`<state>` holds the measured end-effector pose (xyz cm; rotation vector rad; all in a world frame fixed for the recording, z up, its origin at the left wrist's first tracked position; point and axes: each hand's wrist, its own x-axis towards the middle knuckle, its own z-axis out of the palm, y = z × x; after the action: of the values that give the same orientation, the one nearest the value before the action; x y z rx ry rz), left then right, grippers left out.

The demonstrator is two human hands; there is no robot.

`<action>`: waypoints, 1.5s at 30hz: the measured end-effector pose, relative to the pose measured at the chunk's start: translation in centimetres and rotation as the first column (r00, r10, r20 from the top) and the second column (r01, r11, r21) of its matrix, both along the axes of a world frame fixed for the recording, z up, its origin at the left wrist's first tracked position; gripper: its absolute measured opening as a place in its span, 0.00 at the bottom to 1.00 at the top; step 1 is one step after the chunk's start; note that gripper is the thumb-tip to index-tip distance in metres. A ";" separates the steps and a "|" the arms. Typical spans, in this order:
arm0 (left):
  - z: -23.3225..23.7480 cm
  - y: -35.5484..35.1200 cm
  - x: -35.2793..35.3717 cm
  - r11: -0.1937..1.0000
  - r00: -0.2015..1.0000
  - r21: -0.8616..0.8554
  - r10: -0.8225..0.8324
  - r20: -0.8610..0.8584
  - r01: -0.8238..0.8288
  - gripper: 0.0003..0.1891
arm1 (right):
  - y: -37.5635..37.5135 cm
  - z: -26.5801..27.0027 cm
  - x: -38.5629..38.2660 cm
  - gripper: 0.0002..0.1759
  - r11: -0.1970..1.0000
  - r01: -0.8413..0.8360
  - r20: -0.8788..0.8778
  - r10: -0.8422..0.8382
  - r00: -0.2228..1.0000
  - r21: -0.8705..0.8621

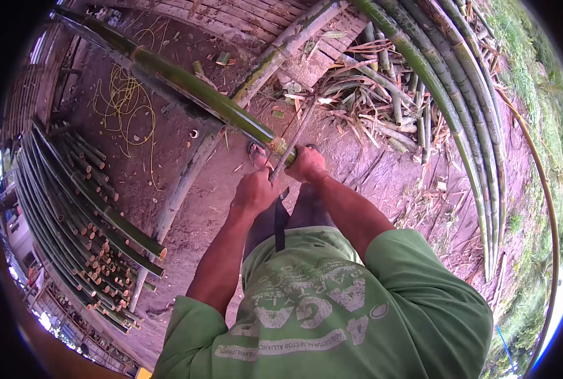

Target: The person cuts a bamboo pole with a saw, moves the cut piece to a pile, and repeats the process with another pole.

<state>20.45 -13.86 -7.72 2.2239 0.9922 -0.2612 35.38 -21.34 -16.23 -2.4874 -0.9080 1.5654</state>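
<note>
A long green bamboo pole [196, 95] runs from the upper left to the middle, resting across a slanting bamboo rail [256, 82]. My right hand [307, 163] is closed round the pole's near end. In my left hand [256, 189] is the handle end of a long thin blade [299, 132], which lies across the pole close to a pale node. The handle itself is mostly hidden by my fingers. Both hands are close together, one on each side of the blade.
Stacked cut bamboo poles [95, 234] lie at the left, with more long poles [458, 82] at the right. A tangled yellow cord [127, 107] is on the dirt floor. Split bamboo scraps [370, 95] are heaped at the upper middle. My sandalled foot [257, 153] shows under the pole.
</note>
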 end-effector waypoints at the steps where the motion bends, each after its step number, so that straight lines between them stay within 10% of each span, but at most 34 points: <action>1: 2.3 -0.7 -1.8 0.999 0.997 -0.031 -0.011 -0.076 0.009 0.13 | -0.4 -0.4 -0.5 0.35 1.000 0.001 0.027 -0.001 1.000 0.001; 5: 13.0 -3.5 -12.0 0.987 0.976 -0.149 0.021 -0.217 -0.054 0.12 | 0.0 0.2 0.0 0.35 1.000 -0.003 -0.028 0.003 1.000 0.011; 12: -1.9 0.4 -0.1 1.000 0.999 -0.005 -0.027 -0.025 0.027 0.13 | 0.3 0.4 0.1 0.34 1.000 -0.014 0.010 0.014 1.000 -0.017; 19: 12.0 -3.4 -11.8 0.994 0.989 -0.105 0.009 -0.144 -0.024 0.14 | 0.4 2.5 0.2 0.32 1.000 0.023 -0.003 -0.023 1.000 -0.010; 24: 0.3 0.5 -0.8 0.996 0.998 -0.077 0.032 -0.051 -0.036 0.15 | -0.2 0.8 -0.8 0.33 1.000 0.021 0.045 -0.022 0.999 0.020; 36: 15.4 -3.3 -11.4 0.976 0.976 -0.210 0.009 -0.216 -0.055 0.13 | -1.0 1.3 -0.6 0.30 0.995 0.057 0.054 -0.061 0.997 0.081; 41: 2.0 0.0 -2.0 0.993 0.998 -0.114 0.047 0.045 -0.042 0.09 | -1.5 1.0 -1.2 0.29 0.996 0.066 0.044 -0.069 0.997 0.057; 45: 6.2 -1.3 -2.8 0.994 0.997 -0.100 0.046 -0.058 -0.051 0.08 | -1.3 1.6 -0.7 0.29 0.998 0.049 0.041 -0.051 0.998 0.047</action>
<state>17.66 -15.17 -1.56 2.1083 1.0385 -0.3454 34.64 -22.62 -14.62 -2.4997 -0.8705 1.4658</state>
